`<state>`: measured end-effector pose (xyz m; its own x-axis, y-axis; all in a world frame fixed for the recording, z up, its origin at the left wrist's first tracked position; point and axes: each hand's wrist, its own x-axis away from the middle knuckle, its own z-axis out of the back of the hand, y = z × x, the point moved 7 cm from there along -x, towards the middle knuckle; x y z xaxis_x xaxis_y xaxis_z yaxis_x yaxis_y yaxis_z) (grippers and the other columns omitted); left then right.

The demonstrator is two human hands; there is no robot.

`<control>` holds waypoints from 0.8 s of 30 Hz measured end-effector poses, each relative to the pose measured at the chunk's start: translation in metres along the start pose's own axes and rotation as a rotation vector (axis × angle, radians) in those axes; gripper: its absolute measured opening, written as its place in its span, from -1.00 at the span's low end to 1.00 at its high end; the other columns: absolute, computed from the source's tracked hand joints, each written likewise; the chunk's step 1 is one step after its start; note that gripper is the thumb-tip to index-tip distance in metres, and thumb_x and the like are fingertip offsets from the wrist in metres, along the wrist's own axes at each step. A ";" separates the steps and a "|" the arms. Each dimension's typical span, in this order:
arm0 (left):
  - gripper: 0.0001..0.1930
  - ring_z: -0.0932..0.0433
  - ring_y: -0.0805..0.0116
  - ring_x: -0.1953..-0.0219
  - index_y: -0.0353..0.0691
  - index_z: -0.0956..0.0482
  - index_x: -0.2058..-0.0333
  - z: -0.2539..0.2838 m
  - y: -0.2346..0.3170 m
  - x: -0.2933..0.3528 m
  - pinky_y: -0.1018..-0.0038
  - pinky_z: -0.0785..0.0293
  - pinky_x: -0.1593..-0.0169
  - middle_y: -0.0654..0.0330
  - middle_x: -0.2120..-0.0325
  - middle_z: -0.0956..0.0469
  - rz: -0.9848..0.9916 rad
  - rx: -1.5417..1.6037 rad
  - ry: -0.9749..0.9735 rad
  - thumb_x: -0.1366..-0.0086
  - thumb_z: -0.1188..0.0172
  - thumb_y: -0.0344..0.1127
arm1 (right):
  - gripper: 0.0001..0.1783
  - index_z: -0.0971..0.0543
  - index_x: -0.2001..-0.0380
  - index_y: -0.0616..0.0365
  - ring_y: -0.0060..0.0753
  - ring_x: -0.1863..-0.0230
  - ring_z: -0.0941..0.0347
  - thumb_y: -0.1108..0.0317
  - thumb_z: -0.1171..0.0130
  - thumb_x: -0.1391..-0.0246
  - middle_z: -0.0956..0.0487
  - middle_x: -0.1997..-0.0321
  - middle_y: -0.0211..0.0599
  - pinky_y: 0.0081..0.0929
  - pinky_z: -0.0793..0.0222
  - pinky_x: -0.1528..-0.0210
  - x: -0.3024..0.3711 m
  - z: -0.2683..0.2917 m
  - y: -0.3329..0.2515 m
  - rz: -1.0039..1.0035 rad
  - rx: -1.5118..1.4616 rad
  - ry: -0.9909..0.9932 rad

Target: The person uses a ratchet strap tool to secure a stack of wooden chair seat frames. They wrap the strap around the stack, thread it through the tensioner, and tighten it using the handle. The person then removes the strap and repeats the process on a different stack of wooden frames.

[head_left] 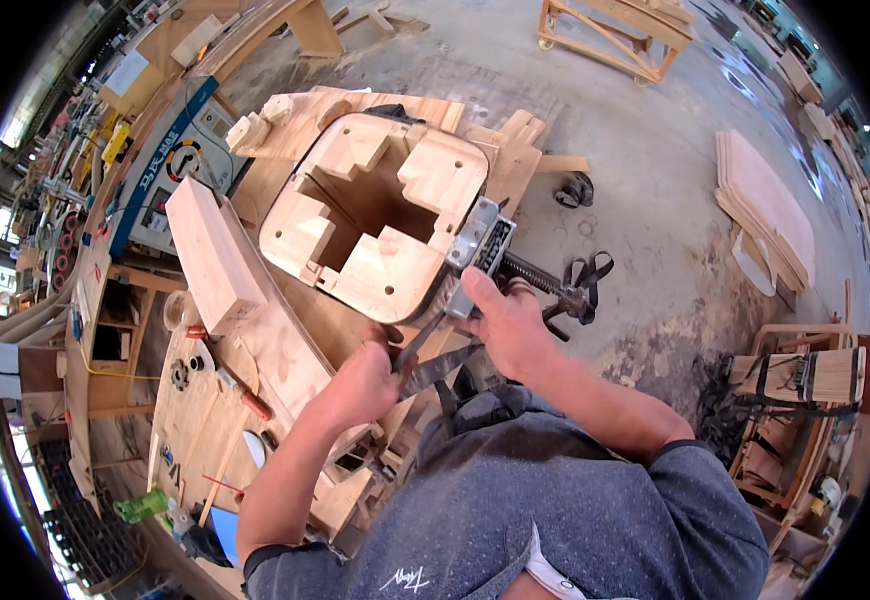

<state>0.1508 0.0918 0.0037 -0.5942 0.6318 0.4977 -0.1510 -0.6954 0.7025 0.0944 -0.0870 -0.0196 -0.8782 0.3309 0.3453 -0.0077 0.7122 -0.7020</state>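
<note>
Head view | I am watching the right hand (511,325) gripping the metal clamp (482,243) on the rounded wooden frame (375,215), just ahead of it | left hand (360,385) closing round a dark strap (433,362) | risk: clamp slipping off the curved edge, I judge.

One head-worn fisheye looks steeply down, close over the wooden frame (375,215) (edges bending toward the rim).

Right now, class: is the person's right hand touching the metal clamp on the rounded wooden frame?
Touching. The head view shows the right hand wrapped over the clamp bar, its thumb lying along the metal below the clamp's head, which presses against the wooden frame.
</note>
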 end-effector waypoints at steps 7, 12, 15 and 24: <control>-0.59 -0.63 0.01 0.25 -0.60 -0.30 -0.01 0.003 -0.002 0.001 0.26 -0.50 0.15 -0.24 0.34 -0.54 -0.081 -0.104 -0.009 -0.40 -0.18 -0.35 | -0.58 -0.47 -0.13 0.16 -0.38 0.01 -0.59 0.19 -0.24 -0.32 -0.60 -0.05 -0.32 -0.13 -0.61 0.01 0.004 0.001 0.005 0.005 -0.002 -0.028; -0.67 -0.53 0.09 0.25 -0.63 -0.36 0.10 0.002 -0.011 -0.001 0.26 -0.45 0.14 -0.16 0.26 -0.47 -0.175 -0.036 0.077 -0.40 -0.15 -0.39 | -0.57 -0.46 -0.13 0.15 -0.37 -0.01 -0.59 0.18 -0.23 -0.33 -0.60 -0.07 -0.33 -0.12 -0.61 -0.01 0.007 0.001 0.007 0.034 -0.007 -0.021; -0.68 -0.54 0.07 0.26 -0.62 -0.35 0.08 0.003 -0.008 -0.002 0.24 -0.45 0.13 -0.17 0.31 -0.48 -0.152 -0.046 0.078 -0.41 -0.12 -0.40 | -0.56 -0.46 -0.14 0.15 -0.36 -0.02 -0.59 0.15 -0.22 -0.34 -0.60 -0.08 -0.32 -0.11 -0.60 -0.04 0.006 0.004 0.005 0.052 -0.007 -0.028; -0.59 -0.60 -0.30 0.13 -0.66 -0.29 -0.03 0.009 0.001 0.000 0.15 -0.50 0.06 -0.42 0.31 -0.54 -0.080 -0.081 -0.006 -0.39 -0.10 -0.39 | -0.53 -0.41 -0.19 0.20 -0.25 -0.07 -0.58 0.10 -0.09 -0.41 -0.58 -0.09 -0.27 -0.11 -0.58 -0.09 0.011 0.021 0.020 0.036 0.023 -0.040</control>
<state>0.1578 0.0944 0.0091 -0.5728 0.6882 0.4454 -0.2611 -0.6682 0.6967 0.0750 -0.0825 -0.0429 -0.8963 0.3312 0.2949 0.0137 0.6854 -0.7280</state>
